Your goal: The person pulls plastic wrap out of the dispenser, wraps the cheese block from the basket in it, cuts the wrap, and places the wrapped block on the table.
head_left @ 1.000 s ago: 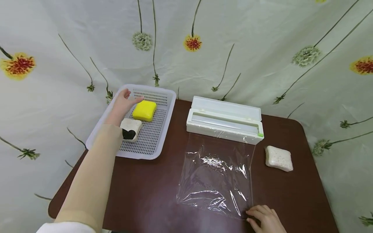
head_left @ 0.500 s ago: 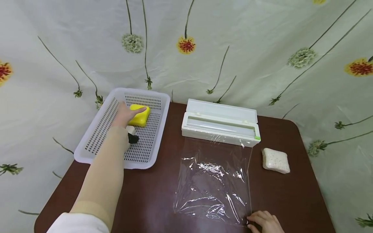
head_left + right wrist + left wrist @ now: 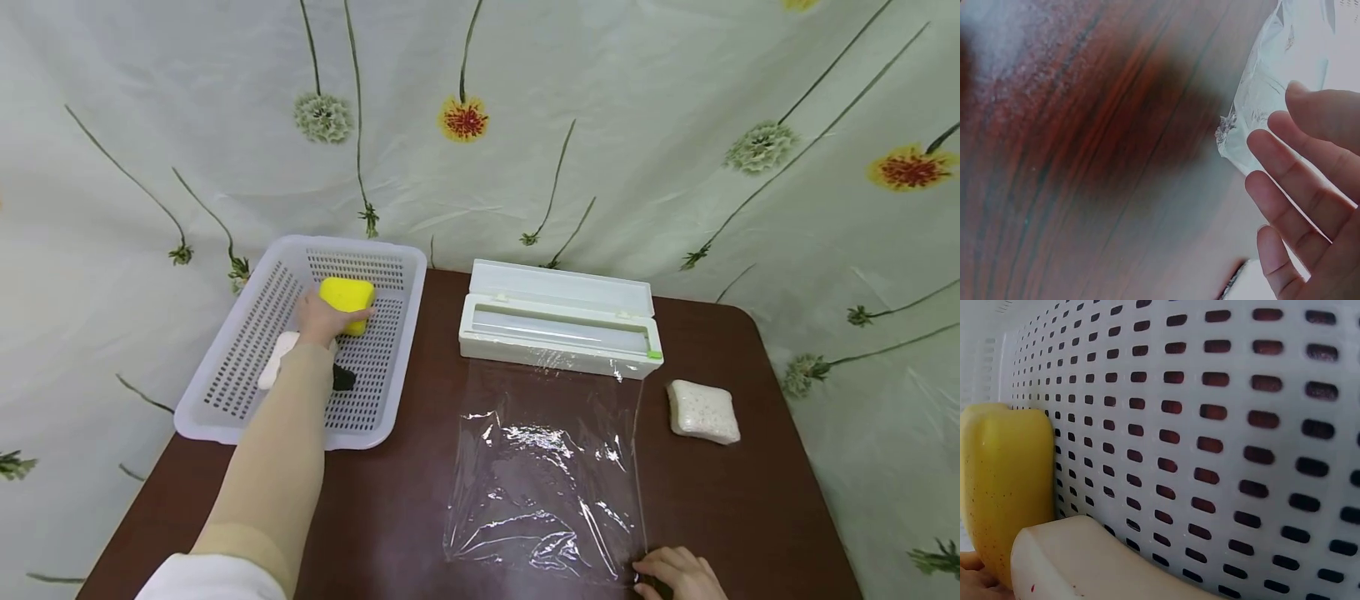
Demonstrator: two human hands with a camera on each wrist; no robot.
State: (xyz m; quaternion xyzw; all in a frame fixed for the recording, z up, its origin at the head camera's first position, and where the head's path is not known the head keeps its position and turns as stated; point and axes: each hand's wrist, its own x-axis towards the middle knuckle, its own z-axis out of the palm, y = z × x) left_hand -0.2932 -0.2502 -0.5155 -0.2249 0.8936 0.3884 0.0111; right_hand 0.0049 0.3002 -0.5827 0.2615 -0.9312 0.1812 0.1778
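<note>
My left hand (image 3: 321, 320) reaches into a pale plastic basket (image 3: 408, 333) and grips a yellow soap-like bar (image 3: 348, 293); the thumb lies across its near side. In the left wrist view, fingertips (image 3: 979, 581) touch the bar's lower side. A white bar (image 3: 276, 360) and a black patch (image 3: 343, 378) show either side of my forearm, which hides what lies between. My right hand (image 3: 681, 573) is at the near right corner of a sheet of cling film (image 3: 543, 492). Its fingers look fairly straight in the right wrist view, with the thumb apart.
A white cling film dispenser (image 3: 562, 333) stands at the back of the brown table (image 3: 405, 508), its lid raised and the film drawn out toward me. A white speckled bar (image 3: 703, 412) lies right of the film. A flowered curtain (image 3: 420, 167) hangs behind the table.
My left hand has lowered into the basket and come onto the yellow bar. The white bar now shows left of my forearm. My right hand stays at the film corner. The head view has shifted slightly.
</note>
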